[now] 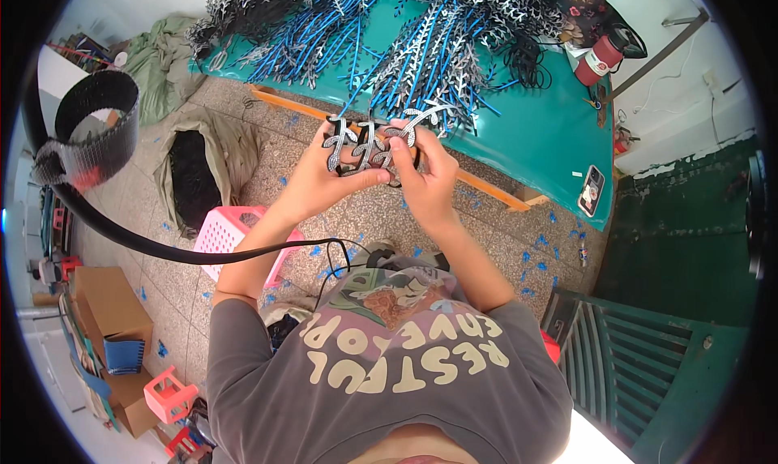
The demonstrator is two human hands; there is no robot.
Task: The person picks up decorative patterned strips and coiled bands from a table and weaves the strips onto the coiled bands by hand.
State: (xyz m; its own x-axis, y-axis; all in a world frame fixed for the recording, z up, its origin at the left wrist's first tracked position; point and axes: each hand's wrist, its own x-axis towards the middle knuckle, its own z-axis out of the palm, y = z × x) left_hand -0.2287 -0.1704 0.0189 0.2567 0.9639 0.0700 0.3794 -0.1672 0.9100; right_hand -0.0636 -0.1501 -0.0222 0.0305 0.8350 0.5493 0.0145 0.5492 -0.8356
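In front of my chest, just off the near edge of the green-covered table (519,152), I hold a black openwork strap piece with silver, leaf-shaped branches (369,149). My left hand (318,182) grips its left end, with the thumb stretched along its lower edge. The right hand (427,179) is closed on the other end, thumb pressed on top, and a silver leafy strip (423,117) sticks up beyond those fingers. Parts of the piece are covered by my fingers. Past my hands, a heap of similar black and silver leafy strips (438,51) is spread over the table, mixed with blue cords (344,34).
A red thermos (601,59) and a phone (592,190) lie toward the table's right side. On the floor are a pink stool (223,230), an open sack of black material (193,176), cardboard boxes (113,310) and blue scraps. A black cylindrical holder on a bent arm (97,128) stands left.
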